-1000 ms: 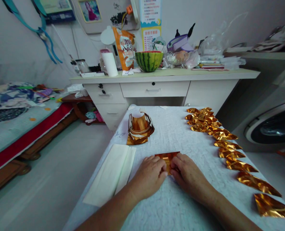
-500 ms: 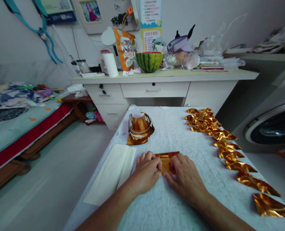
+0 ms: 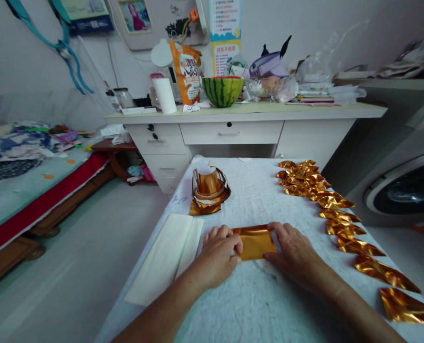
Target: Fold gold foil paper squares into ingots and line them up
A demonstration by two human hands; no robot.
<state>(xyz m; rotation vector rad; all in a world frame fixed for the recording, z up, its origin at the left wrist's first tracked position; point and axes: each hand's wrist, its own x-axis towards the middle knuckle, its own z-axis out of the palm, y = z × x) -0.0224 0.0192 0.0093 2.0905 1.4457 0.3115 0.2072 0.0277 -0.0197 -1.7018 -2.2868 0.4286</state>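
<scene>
A rectangle of gold foil paper (image 3: 255, 244) lies on the cloth-covered table in front of me, its far edge darker and turned up. My left hand (image 3: 219, 247) is closed on its left end, with fingers curled and the thumb at the near corner. At the right end, my right hand (image 3: 292, 252) holds the edge between the index finger at the far corner and the thumb at the near one. Beyond lies a curled stack of gold foil sheets (image 3: 209, 188). Folded white paper (image 3: 161, 259) rests left of my left hand.
Several twisted gold foil pieces (image 3: 344, 229) line the table's right side. A white desk (image 3: 229, 114) stands behind, bearing a cut watermelon (image 3: 222, 91) and an orange snack bag (image 3: 186, 71). A bed (image 3: 54, 176) is at left, a washing machine (image 3: 408, 183) at right.
My right hand has slid right along the foil paper to its right end, uncovering more of its surface. My left hand has stayed at the left end.
</scene>
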